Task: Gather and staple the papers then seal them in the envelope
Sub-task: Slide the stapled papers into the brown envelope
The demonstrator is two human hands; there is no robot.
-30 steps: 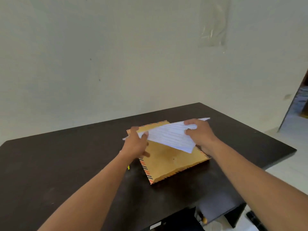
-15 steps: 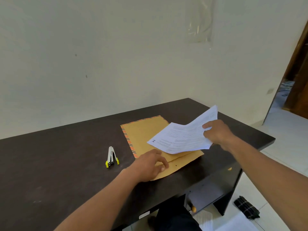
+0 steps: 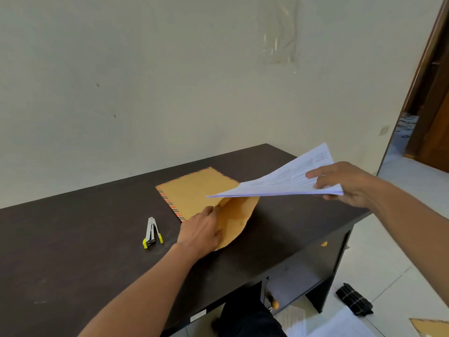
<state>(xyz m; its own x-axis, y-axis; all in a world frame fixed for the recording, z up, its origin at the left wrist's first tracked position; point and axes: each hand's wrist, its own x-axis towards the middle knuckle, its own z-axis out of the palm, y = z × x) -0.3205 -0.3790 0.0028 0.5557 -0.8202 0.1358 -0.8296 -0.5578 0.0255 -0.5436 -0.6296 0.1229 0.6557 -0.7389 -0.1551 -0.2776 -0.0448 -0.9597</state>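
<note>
From the head camera, a dark bench (image 3: 73, 239) stood against a pale wall (image 3: 145, 81). A brown envelope (image 3: 194, 190) with a striped edge lay flat on the bench near the middle. Its near end was lifted and curled up, so the mouth gaped a little. The left hand (image 3: 204, 231) was on that near end, with its fingers closed around the raised flap and the thumb tucked at the opening. The right hand (image 3: 345, 183) was closed on a stack of white papers (image 3: 279, 183), pinching them at their right end, thumb on top and fingers underneath. The papers were up in the air, above the bench, and they sloped down to the left. Their low left corner hung just over the open mouth of the envelope; I could not tell if it touched. A small stapler (image 3: 151, 233) with yellow-green tips lay on the bench to the left of the left hand, apart from the envelope. Down on the pale floor (image 3: 388, 251) to the right lay a dark checked cloth (image 3: 353, 299), some more white sheets (image 3: 340, 324), and a corner of another brown envelope (image 3: 430, 325).
</note>
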